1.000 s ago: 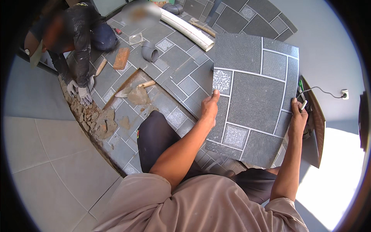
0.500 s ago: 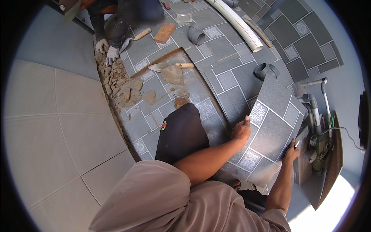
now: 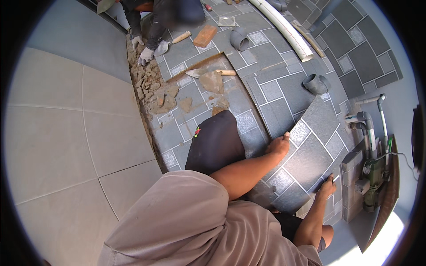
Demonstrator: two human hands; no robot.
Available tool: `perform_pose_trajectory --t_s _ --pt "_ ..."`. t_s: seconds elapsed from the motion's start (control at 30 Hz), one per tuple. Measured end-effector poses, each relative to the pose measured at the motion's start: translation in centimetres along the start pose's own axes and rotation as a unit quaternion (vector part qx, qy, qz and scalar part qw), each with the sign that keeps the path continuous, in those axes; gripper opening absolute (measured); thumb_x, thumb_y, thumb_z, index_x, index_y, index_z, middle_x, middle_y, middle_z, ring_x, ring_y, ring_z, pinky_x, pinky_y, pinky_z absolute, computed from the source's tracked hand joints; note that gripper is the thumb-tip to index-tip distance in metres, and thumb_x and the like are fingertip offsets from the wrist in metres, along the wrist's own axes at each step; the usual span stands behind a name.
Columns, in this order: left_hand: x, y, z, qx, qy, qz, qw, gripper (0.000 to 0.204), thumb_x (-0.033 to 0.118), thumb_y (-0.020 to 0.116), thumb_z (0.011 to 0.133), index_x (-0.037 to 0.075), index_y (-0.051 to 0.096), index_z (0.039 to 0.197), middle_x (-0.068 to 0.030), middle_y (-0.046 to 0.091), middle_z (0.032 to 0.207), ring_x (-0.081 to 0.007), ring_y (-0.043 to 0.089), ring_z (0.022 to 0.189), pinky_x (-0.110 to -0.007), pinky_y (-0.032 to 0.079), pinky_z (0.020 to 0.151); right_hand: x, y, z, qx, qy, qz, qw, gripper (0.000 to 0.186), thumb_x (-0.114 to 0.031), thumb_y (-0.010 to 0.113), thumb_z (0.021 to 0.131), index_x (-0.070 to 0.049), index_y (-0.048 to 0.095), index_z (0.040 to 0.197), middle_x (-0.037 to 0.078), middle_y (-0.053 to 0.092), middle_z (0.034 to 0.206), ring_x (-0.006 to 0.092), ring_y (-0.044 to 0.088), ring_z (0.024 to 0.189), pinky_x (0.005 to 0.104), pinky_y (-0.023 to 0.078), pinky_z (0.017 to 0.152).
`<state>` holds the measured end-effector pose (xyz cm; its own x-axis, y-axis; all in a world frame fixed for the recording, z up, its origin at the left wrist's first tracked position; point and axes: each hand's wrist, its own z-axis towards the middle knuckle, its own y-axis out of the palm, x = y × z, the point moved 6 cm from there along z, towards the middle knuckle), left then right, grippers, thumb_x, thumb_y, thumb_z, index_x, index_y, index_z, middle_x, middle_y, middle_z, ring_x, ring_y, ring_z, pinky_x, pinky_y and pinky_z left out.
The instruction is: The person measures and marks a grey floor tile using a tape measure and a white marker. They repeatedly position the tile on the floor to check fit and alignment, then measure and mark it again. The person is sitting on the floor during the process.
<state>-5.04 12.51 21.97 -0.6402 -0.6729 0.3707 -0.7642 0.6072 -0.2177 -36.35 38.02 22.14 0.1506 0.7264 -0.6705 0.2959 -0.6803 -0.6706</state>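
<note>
A large grey tile (image 3: pixel 308 162) with a white-lined block pattern is held at a slant over the floor in front of me. My left hand (image 3: pixel 278 146) is closed on its left edge, the thumb on top. On its right edge my right hand (image 3: pixel 326 188) is closed, and a thin white stick (image 3: pixel 336 179) pokes out between the fingers. The fingers beneath the tile are hidden. Left of the tile, my dark-clad knee (image 3: pixel 215 142) covers part of the patterned floor. A trowel (image 3: pixel 226 72) lies beyond it, beside a clump of mortar (image 3: pixel 212 82).
At the far left, a person's gloved hand (image 3: pixel 146 56) is beside another trowel (image 3: pixel 161 48) and broken rubble (image 3: pixel 148 80). A brick (image 3: pixel 205 36), grey pipe elbows (image 3: pixel 239 40) and a long white pipe (image 3: pixel 286 31) lie farther off. A green pump (image 3: pixel 373 177) with pipes stands right.
The tile has come down and lies flatter, nearer the floor. My right hand has dropped with it. The scene has shifted right in view, and the other person's gloved hands have moved slightly.
</note>
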Motion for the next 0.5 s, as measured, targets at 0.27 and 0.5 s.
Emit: perform_pose_trajectory --t_s 0.27,0.5 --pt "-0.8 1.0 2.2 0.020 0.025 0.078 0.996 0.072 0.060 0.026 0.107 0.007 0.070 0.127 -0.0242 0.064 0.135 -0.0487 0.056 0.129 -0.056 0.042 0.111 3.4 0.3 -2.0 0.000 0.004 -0.042 0.999 0.045 -0.034 0.068 0.099 0.010 0.073 0.093 0.013 0.070 0.082 0.0213 0.059 0.074 0.0406 0.048 0.072" --pt "-3.1 0.0 3.1 0.019 -0.020 -0.035 0.999 0.075 0.059 0.036 0.107 -0.007 0.065 0.128 -0.0297 0.064 0.131 -0.0443 0.059 0.127 -0.048 0.047 0.104 5.1 1.5 -3.2 0.007 0.059 -0.172 0.983 0.049 -0.045 0.066 0.096 0.001 0.076 0.112 0.027 0.075 0.101 0.0414 0.072 0.097 0.0470 0.053 0.091"
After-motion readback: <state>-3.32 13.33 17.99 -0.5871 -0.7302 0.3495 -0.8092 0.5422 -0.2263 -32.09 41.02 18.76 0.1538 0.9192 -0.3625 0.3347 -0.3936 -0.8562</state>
